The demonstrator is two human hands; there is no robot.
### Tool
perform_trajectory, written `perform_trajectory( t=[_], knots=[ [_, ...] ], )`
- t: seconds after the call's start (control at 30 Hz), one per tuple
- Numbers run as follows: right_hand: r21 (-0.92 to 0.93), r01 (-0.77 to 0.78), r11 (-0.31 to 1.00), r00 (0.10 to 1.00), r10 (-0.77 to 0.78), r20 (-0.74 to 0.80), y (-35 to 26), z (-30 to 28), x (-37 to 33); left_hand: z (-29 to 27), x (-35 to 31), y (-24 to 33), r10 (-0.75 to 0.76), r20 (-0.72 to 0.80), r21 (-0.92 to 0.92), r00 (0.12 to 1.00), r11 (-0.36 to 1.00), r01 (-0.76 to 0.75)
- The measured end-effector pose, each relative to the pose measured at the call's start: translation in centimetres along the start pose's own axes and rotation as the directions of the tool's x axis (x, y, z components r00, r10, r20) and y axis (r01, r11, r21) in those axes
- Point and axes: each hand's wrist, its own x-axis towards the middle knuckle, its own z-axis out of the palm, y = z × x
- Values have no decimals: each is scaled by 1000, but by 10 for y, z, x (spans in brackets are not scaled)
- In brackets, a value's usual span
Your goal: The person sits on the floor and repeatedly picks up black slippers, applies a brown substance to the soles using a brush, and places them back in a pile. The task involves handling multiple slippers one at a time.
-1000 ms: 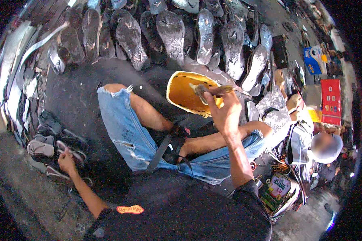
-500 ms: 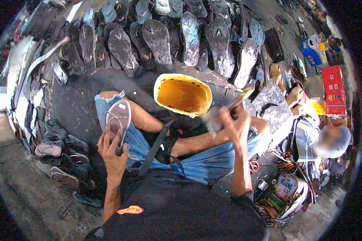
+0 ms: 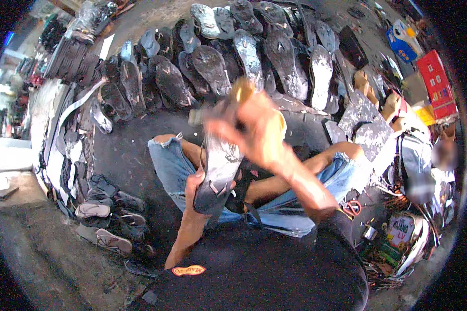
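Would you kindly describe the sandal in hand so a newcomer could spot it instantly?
Find the frayed blue jeans. Between the knees, the left hand grips a dark sandal with a whitish sheen. Unlike the rowed sandals beyond, it is held.

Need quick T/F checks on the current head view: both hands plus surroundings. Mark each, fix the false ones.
1. The left hand holds a sandal with its sole toward the camera. True.
2. The right hand is empty. False: the right hand grips a brush, blurred by motion.
3. Red-handled scissors lie on the person's right. True.
4. The red box is at the left of the picture. False: the red box is at the upper right.
5. A pile of sandals lies on the person's left. True.
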Motion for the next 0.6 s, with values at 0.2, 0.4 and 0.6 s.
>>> perform_trajectory(
  t=[0.2, 0.4, 0.6],
  knots=[
    [154, 25, 988, 997, -14, -72, -23, 0, -49, 6, -2, 1, 71, -21, -7, 997, 997, -71],
    [340, -225, 913, 967, 253, -40, -37, -9, -57, 23, 5, 12, 59, -164, 180, 985, 983, -29],
    [379, -248, 891, 880, 371, -297, 3, -43, -10, -1, 6, 12, -17, 138, 75, 990, 997, 6]
  ],
)
